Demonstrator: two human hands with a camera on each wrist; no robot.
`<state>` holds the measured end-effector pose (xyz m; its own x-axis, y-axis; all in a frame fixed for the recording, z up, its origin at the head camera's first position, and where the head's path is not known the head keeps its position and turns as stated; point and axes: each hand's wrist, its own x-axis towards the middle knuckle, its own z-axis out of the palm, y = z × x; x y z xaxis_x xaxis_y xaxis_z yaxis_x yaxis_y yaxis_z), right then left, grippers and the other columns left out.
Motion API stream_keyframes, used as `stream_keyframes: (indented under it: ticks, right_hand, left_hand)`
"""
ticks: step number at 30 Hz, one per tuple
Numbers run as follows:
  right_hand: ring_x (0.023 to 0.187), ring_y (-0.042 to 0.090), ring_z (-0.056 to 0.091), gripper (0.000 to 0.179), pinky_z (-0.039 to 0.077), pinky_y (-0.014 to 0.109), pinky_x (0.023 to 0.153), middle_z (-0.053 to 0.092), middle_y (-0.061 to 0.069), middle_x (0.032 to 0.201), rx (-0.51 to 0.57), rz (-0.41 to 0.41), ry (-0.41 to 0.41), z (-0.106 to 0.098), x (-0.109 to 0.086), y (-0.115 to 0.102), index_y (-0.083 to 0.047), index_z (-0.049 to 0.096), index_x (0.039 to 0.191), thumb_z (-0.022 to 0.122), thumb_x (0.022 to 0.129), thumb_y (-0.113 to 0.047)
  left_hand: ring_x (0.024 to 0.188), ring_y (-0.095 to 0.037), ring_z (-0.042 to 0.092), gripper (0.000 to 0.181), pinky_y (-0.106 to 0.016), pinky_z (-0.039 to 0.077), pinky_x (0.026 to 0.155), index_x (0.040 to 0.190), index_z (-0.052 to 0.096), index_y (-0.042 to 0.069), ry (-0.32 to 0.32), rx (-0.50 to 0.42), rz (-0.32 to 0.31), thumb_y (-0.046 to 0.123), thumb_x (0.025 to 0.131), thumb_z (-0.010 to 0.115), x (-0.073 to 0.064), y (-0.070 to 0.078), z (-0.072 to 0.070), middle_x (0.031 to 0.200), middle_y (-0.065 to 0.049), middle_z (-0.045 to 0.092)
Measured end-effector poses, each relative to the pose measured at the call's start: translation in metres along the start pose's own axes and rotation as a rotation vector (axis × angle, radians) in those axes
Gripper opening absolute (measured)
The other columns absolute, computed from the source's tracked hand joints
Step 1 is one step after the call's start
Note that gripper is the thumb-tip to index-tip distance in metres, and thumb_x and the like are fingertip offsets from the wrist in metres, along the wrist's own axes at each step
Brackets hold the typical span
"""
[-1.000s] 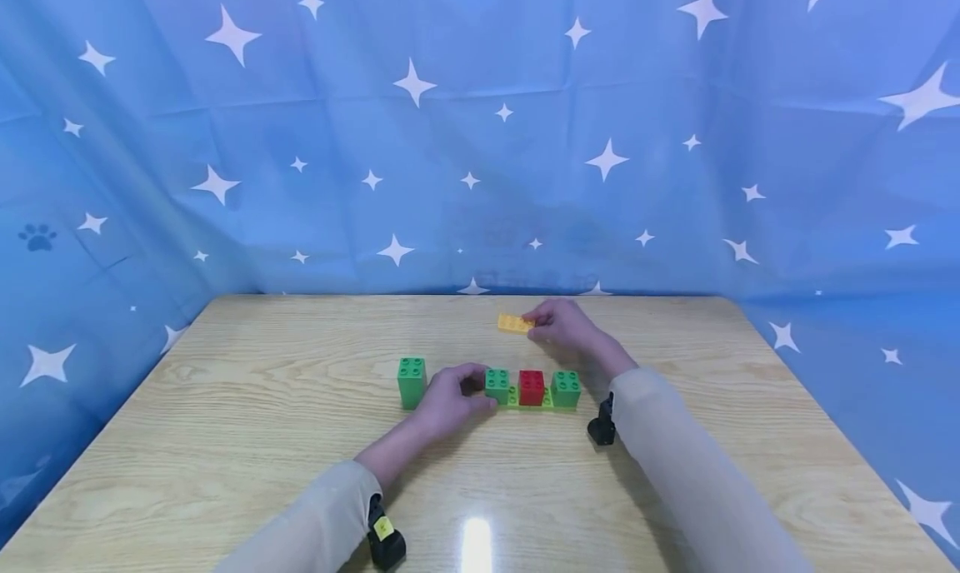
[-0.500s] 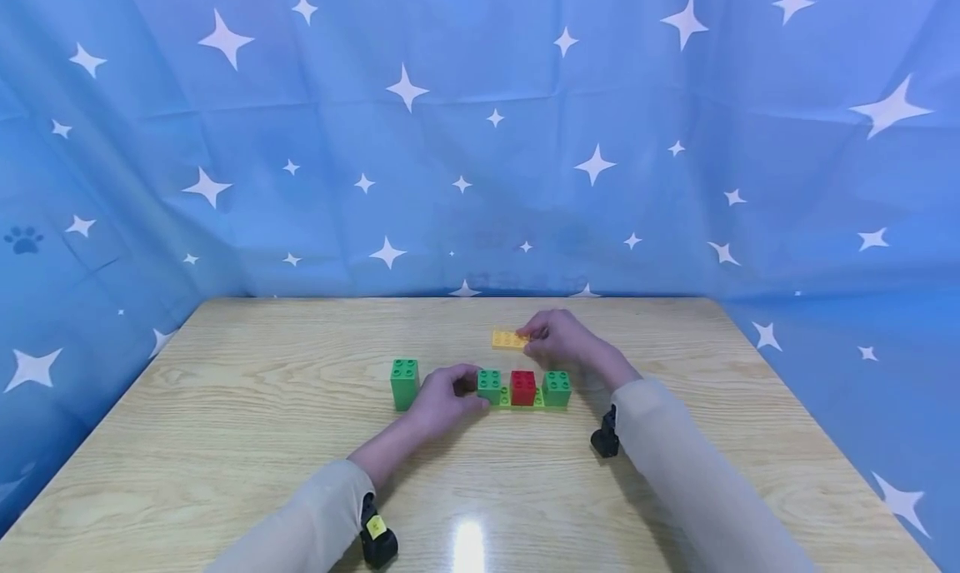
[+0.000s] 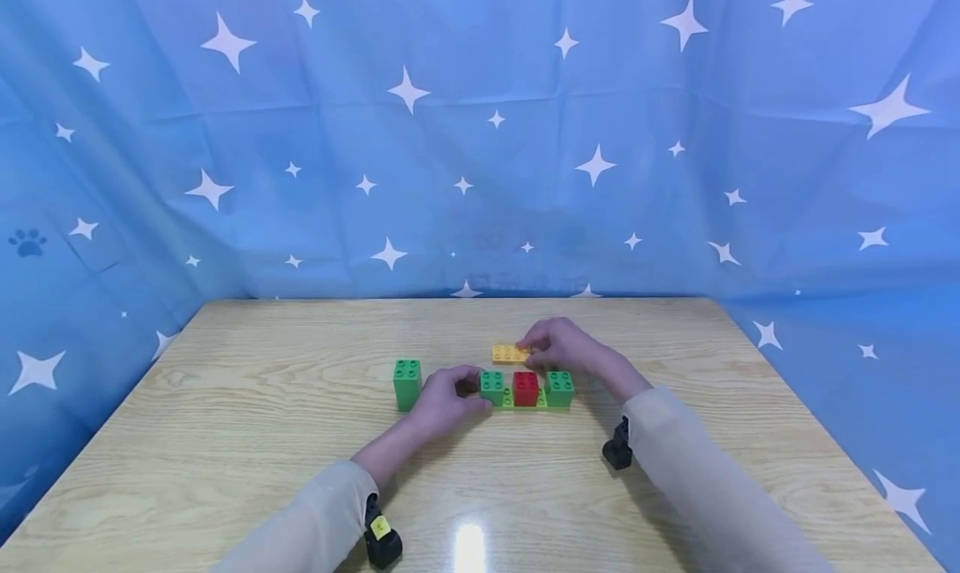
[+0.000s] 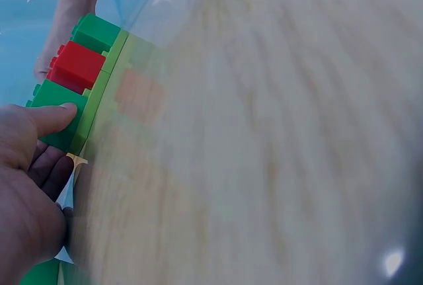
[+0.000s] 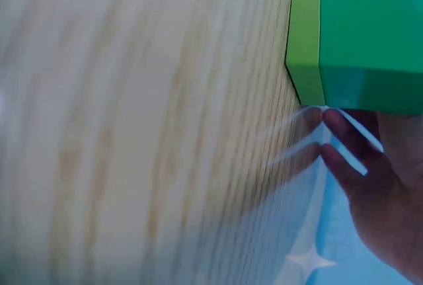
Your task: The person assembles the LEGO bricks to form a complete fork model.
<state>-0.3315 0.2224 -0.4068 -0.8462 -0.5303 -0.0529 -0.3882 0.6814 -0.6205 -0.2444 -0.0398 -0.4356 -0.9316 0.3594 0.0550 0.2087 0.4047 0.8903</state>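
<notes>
A lime-green base plate (image 3: 507, 397) lies mid-table and carries a row of bricks: a green brick (image 3: 492, 388) at its left end, a red brick (image 3: 526, 390) in the middle, a green brick (image 3: 559, 388) at its right end. My left hand (image 3: 444, 402) grips the left-end brick, its thumb (image 4: 59, 118) on the near face. Behind the row, my right hand (image 3: 564, 346) pinches the right end of a flat yellow-orange brick (image 3: 507, 354). In the right wrist view the row hides what that hand holds.
A tall green block (image 3: 407, 386), perhaps stacked bricks, stands just left of my left hand. The wooden table (image 3: 262, 423) ends at a blue star-printed curtain (image 3: 480, 140) behind it.
My right hand has drawn the yellow-orange brick nearer, toward the back of the row. My left hand keeps its grip on the left-end green brick. The head view has shifted slightly.
</notes>
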Motion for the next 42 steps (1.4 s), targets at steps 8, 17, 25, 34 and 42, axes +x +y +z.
stream_keyframes:
  ticks: [8,17,25,34,42]
  right_hand:
    - [0.097,0.016,0.065,0.029,0.053,0.045,0.096,0.069,0.005,0.119,-0.039,-0.053,-0.029,-0.001,-0.004,-0.005,-0.008,0.075,0.123,0.076,0.093,-0.01]
    - [0.084,0.011,0.066,0.033,0.054,0.041,0.093,0.067,0.004,0.117,-0.008,0.003,-0.035,-0.001,-0.004,-0.006,-0.008,0.073,0.126,0.076,0.093,-0.011]
    - [0.109,0.023,0.064,0.041,0.053,0.046,0.098,0.069,0.006,0.122,0.029,0.032,0.007,-0.004,-0.007,-0.006,-0.009,0.069,0.133,0.077,0.093,-0.017]
    - [0.109,0.027,0.065,0.045,0.055,0.046,0.095,0.068,0.016,0.127,0.06,-0.033,0.114,-0.018,-0.028,-0.011,-0.003,0.066,0.135,0.075,0.096,-0.022]
    - [0.113,0.025,0.064,0.049,0.054,0.045,0.098,0.065,0.015,0.133,0.137,-0.047,0.13,-0.021,-0.059,-0.015,-0.005,0.063,0.139,0.075,0.096,-0.026]
  left_hand:
    - [0.106,-0.022,0.063,0.039,-0.044,0.052,0.097,0.126,0.068,0.002,0.004,0.004,0.01,0.008,0.088,0.08,0.001,0.0,0.0,0.111,-0.005,0.07]
    - [0.105,-0.021,0.062,0.039,-0.043,0.052,0.096,0.126,0.068,0.002,0.004,0.013,0.002,0.008,0.089,0.08,0.001,0.0,0.0,0.111,-0.005,0.07]
    - [0.105,-0.022,0.062,0.04,-0.043,0.052,0.095,0.126,0.068,0.002,0.007,0.013,-0.001,0.009,0.088,0.081,0.002,0.0,0.001,0.111,-0.005,0.07]
    - [0.105,-0.022,0.062,0.041,-0.042,0.052,0.094,0.126,0.067,0.002,0.007,0.019,0.006,0.009,0.088,0.081,0.002,-0.001,0.0,0.111,-0.005,0.069]
    - [0.106,-0.023,0.062,0.043,-0.042,0.052,0.095,0.128,0.067,0.002,0.003,0.009,-0.001,0.01,0.088,0.081,0.001,0.0,0.001,0.112,-0.005,0.069]
